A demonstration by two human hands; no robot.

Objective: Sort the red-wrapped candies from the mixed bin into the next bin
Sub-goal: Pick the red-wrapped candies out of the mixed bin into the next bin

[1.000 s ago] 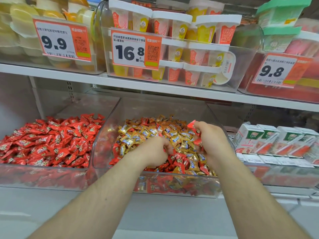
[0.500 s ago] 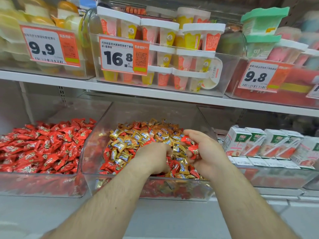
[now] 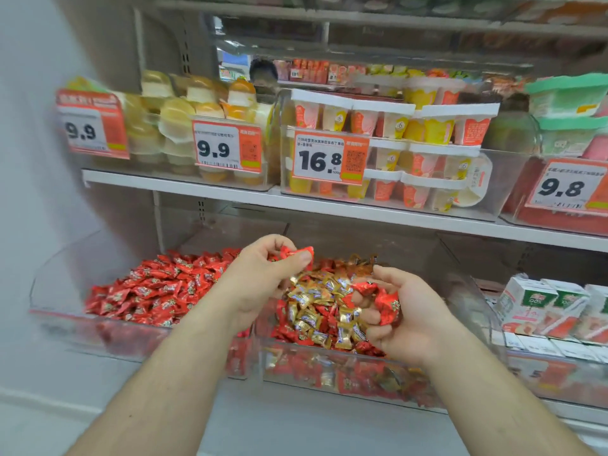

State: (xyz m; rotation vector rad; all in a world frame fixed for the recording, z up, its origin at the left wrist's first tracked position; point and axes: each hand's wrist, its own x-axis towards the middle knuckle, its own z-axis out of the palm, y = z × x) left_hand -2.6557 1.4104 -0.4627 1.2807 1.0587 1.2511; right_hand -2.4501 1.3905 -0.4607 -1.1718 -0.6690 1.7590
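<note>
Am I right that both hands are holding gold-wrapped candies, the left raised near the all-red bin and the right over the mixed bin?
Not quite: the head view shows red-wrapped candies, not gold. The left hand pinches red-wrapped candies by the clear plastic all-red bin; the right hand cups more red ones over the clear plastic mixed bin.
</note>
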